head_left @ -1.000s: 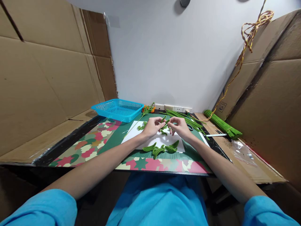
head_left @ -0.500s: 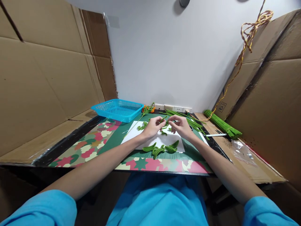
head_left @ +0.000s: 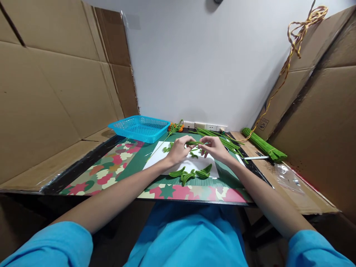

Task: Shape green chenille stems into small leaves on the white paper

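left hand (head_left: pixel 178 150) and right hand (head_left: pixel 214 148) pinch one green pipe cleaner (head_left: pixel 194 142) over white paper (head_left: pixel 191 165) | bent green pieces (head_left: pixel 191 174) just nearer | blue basket (head_left: pixel 139 128) left | green bundle (head_left: pixel 263 144) right

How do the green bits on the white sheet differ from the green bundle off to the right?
The green bits are short and bent into curves; the green bundle holds long straight sticks. The bits lie loose on the white sheet; the bundle lies packed together on cardboard. Both are green.
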`<state>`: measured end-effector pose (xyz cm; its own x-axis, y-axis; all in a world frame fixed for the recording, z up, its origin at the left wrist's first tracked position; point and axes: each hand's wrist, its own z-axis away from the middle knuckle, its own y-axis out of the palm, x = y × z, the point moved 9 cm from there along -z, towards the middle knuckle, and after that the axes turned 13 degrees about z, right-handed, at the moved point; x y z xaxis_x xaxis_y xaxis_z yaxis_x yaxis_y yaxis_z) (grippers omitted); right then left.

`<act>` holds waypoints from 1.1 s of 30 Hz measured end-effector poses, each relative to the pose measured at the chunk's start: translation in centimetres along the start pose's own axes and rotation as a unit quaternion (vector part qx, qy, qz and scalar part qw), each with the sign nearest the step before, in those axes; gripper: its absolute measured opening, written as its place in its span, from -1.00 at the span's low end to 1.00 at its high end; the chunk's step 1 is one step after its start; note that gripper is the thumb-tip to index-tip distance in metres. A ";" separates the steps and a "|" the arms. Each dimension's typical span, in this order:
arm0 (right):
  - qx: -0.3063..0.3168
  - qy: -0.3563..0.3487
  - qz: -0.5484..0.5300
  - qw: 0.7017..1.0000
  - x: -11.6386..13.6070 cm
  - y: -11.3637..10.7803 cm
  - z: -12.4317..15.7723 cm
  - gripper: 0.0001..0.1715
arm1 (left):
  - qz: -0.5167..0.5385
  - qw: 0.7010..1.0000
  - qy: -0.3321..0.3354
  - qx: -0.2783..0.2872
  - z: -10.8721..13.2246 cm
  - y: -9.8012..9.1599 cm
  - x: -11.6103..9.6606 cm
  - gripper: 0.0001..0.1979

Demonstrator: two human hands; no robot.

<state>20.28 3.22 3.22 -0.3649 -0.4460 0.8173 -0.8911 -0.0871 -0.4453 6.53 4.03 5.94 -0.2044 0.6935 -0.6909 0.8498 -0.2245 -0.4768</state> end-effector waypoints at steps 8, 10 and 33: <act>-0.049 -0.054 0.135 0.988 0.9 -0.9 0.4 -0.87 | -0.079 0.994 0.029 0.064 0.3 0.9 0.1 -0.67; -0.080 -0.073 0.190 0.976 1.3 -1.2 0.5 -0.88 | -0.065 0.996 0.006 0.069 0.3 1.0 0.4 -0.68; -0.032 -0.073 0.210 0.974 2.7 -0.4 0.9 -0.88 | 0.197 0.957 -0.168 0.133 0.5 2.7 2.1 -0.72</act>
<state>19.89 1.26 5.30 -0.6634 -0.5523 0.5049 -0.6876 0.1838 -0.7024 8.12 4.52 2.93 -0.0763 0.2708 -0.9596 0.7488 -0.6200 -0.2345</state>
